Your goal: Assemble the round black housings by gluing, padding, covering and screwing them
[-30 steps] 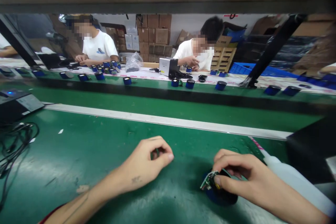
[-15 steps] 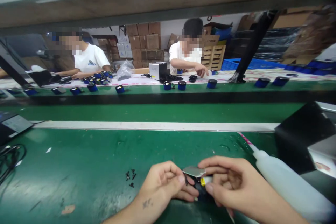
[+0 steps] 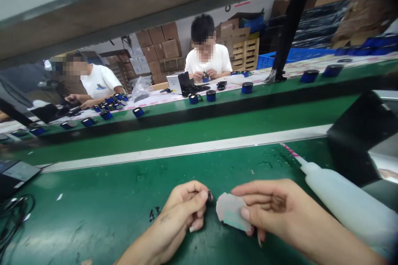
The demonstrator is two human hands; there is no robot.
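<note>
My left hand [image 3: 185, 208] is closed in a pinch on a tiny black part [image 3: 209, 195] at its fingertips. Just to its right, my right hand [image 3: 271, 211] grips a small pale flat piece [image 3: 231, 211] between thumb and fingers, held just above the green bench mat [image 3: 102, 198]. The two hands nearly touch. A few tiny black screws [image 3: 154, 214] lie on the mat to the left of my left hand.
A white squeeze bottle [image 3: 345, 203] lies at the right, its nozzle pointing up-left. A black box [image 3: 357, 136] stands behind it. A dark device [image 3: 14, 172] and cables [image 3: 12, 215] sit at the left. Beyond a green conveyor [image 3: 199, 126], two people in white shirts work among blue round housings [image 3: 247, 87].
My hands came together, then lifted slightly apart. The dark round unit under my right hand is out of sight; that hand now shows a pale flat piece. The view tilted.
</note>
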